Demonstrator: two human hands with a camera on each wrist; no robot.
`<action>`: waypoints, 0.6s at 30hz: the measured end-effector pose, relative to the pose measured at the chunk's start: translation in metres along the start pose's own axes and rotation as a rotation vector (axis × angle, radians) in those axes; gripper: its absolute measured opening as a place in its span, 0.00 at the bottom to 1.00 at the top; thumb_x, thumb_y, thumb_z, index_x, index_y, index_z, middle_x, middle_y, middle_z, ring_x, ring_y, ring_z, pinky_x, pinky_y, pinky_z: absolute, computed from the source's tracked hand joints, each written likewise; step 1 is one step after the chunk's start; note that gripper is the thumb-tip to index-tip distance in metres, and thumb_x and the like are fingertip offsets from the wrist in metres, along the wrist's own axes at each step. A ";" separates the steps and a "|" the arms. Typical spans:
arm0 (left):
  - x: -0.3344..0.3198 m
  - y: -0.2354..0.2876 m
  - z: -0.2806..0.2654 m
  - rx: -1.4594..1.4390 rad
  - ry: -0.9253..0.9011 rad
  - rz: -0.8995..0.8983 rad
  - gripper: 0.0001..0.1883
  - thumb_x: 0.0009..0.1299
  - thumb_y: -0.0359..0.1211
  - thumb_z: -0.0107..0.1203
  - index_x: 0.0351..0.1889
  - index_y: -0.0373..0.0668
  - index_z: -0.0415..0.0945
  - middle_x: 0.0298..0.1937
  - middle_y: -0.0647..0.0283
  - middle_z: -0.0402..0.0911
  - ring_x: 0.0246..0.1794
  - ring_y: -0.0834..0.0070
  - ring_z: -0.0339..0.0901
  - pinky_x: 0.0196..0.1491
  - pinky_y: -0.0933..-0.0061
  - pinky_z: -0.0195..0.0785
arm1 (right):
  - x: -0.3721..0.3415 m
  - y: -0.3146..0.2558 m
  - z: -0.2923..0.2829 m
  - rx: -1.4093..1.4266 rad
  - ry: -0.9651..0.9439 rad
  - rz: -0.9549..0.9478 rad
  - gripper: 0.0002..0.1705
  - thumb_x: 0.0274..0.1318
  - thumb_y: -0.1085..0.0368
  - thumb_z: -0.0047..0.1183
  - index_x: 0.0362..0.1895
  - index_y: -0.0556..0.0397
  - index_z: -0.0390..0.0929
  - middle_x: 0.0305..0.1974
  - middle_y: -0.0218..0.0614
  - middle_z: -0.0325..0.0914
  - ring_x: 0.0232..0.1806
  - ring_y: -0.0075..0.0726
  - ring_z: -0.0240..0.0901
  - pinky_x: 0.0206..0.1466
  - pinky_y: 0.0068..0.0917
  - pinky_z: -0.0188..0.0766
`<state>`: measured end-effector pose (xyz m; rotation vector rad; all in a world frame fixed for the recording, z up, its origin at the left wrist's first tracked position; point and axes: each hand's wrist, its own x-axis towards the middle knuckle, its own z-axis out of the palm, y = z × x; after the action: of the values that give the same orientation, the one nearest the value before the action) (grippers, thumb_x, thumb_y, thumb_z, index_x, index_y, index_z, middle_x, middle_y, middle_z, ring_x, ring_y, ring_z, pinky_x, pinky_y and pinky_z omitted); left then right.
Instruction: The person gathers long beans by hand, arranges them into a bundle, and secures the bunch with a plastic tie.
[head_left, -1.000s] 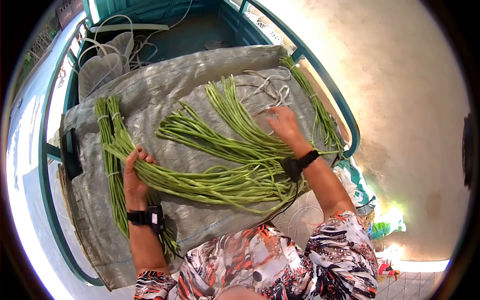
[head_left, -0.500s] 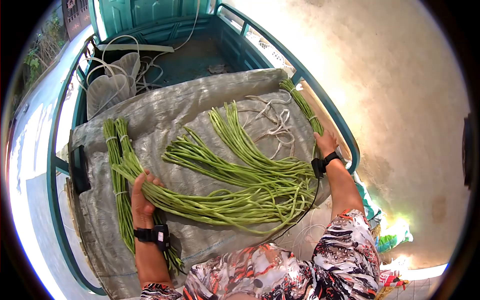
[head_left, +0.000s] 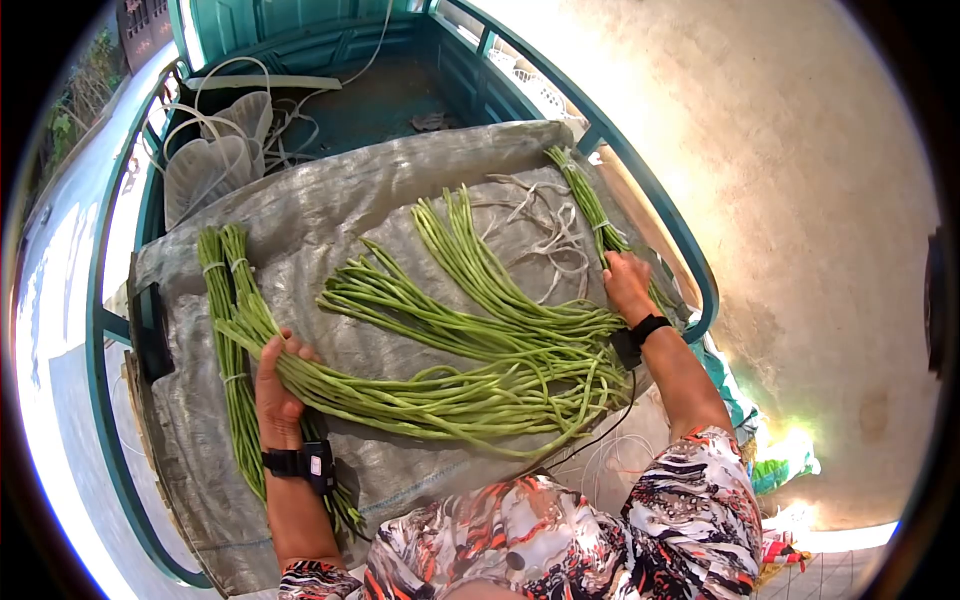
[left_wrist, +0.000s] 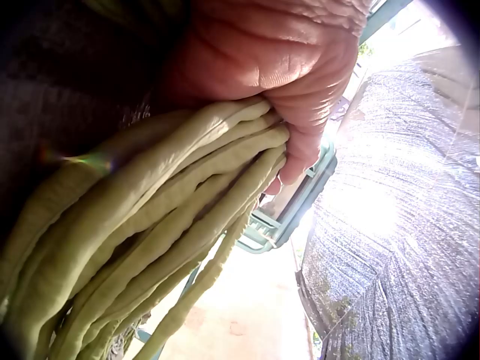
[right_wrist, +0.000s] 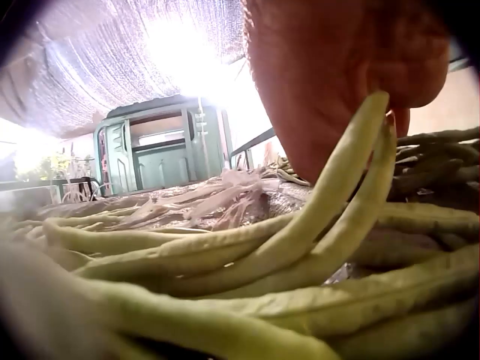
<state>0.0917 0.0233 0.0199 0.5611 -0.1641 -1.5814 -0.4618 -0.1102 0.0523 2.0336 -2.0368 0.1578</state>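
Observation:
My left hand (head_left: 279,385) grips a loose bunch of long green yard-long beans (head_left: 400,400) near its left end. In the left wrist view, the beans (left_wrist: 172,195) fan out below the palm. At the right side, my right hand (head_left: 628,285) curls its fingers round the middle of a tied bundle of yard-long beans (head_left: 580,195). Two bean tips (right_wrist: 360,157) rise against that hand in the right wrist view; its fingertips are mostly hidden. Between the hands lie two more loose bunches, a darker one (head_left: 390,295) and a lighter one (head_left: 480,255).
Two tied bundles (head_left: 220,300) lie at the left on a grey woven sheet (head_left: 320,190). Pale strips (head_left: 550,235) lie tangled near the right hand. Teal cart rails (head_left: 660,205) flank the sheet, with a whitish basket (head_left: 205,175) behind it.
My right hand has moved from over the pale strips to the tied bundle on the right and drawn it slightly left. My left hand keeps holding its bunch.

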 end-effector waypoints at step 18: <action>0.001 0.003 0.002 -0.004 -0.024 -0.032 0.11 0.71 0.37 0.54 0.47 0.43 0.72 0.32 0.71 0.73 0.36 0.75 0.73 0.46 0.68 0.73 | 0.069 0.028 0.005 0.175 -0.102 0.422 0.15 0.56 0.51 0.50 0.40 0.44 0.81 0.37 0.42 0.81 0.41 0.49 0.77 0.45 0.47 0.69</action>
<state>0.0935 0.0219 0.0223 0.5441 -0.1713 -1.6196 -0.4897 -0.1776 0.0680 1.7017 -2.5765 0.3261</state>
